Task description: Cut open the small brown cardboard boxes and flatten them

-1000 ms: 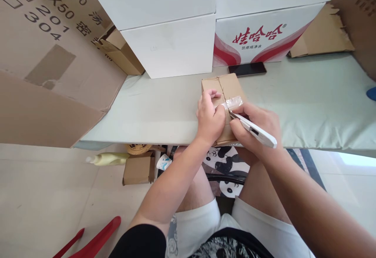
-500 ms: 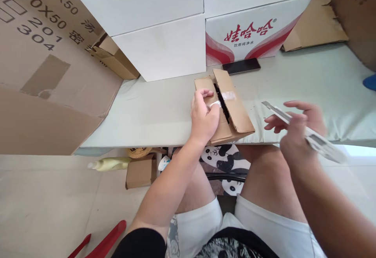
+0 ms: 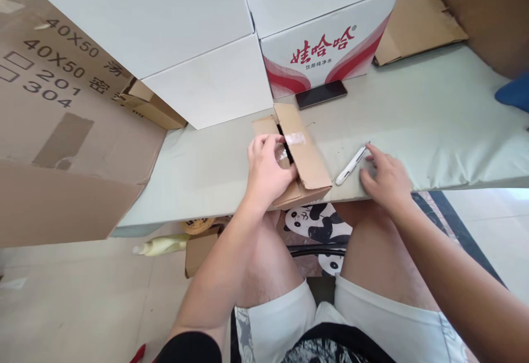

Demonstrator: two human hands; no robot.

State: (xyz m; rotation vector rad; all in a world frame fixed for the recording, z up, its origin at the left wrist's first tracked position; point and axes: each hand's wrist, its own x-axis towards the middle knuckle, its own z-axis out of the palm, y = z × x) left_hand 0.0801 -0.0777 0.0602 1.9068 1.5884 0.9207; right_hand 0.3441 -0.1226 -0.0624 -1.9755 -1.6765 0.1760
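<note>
A small brown cardboard box [image 3: 308, 156] stands at the front edge of the cloth-covered surface, its top flaps parted by a dark gap. My left hand [image 3: 268, 169] grips the box's left flap, fingertips and thumb at the gap. To the right of the box a white utility knife [image 3: 351, 166] lies on the cloth. My right hand [image 3: 386, 178] is just right of the knife, fingers apart and holding nothing, with a fingertip close to the blade end.
Behind the box are a black phone [image 3: 321, 95], stacked white cartons [image 3: 210, 85] and a flattened cardboard piece [image 3: 419, 24]. A large carton [image 3: 74, 159] stands at the left. Something blue [image 3: 514, 94] is at the right edge.
The knife has gone from my right hand to the cloth, and that hand has opened beside it. My left fingers have moved into the gap at the flap. The camera view has shifted.
</note>
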